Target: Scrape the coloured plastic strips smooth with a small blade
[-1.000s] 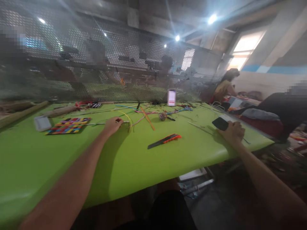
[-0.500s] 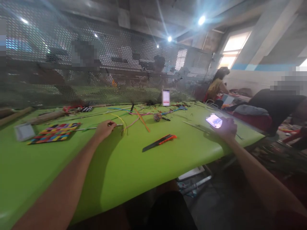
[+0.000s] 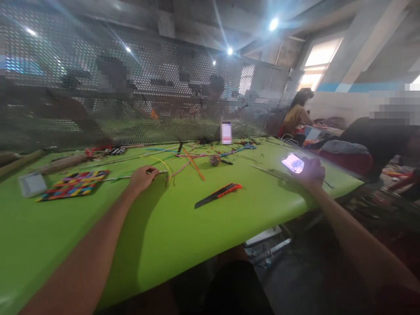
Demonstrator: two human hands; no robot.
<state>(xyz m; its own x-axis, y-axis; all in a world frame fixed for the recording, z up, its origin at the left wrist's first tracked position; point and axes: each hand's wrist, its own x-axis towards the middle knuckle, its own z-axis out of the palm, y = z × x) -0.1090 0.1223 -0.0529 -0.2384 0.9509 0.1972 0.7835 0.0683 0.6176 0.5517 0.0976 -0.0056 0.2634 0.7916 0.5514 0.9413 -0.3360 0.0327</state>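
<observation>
My left hand (image 3: 143,177) rests on the green table, its fingers pinched around a thin white strip (image 3: 162,172). Just beyond its fingertips lie a curved yellow strip (image 3: 166,163) and an orange strip (image 3: 195,165). To its left is a flat woven multicoloured piece (image 3: 77,183). My right hand (image 3: 313,173) is closed around a phone (image 3: 293,163) with a brightly lit screen, over the table's right side. A black and orange utility knife (image 3: 218,194) lies between my hands, touched by neither.
A perforated metal screen (image 3: 157,105) runs along the back of the green table (image 3: 164,245). A small woven ball (image 3: 215,160) and a second lit phone (image 3: 226,133) stand farther back. A clear box (image 3: 32,184) is at far left. Another person (image 3: 298,111) sits at right.
Both hands keep nearly the same place and hold. The whole view has shifted very slightly; the things on the table have not moved.
</observation>
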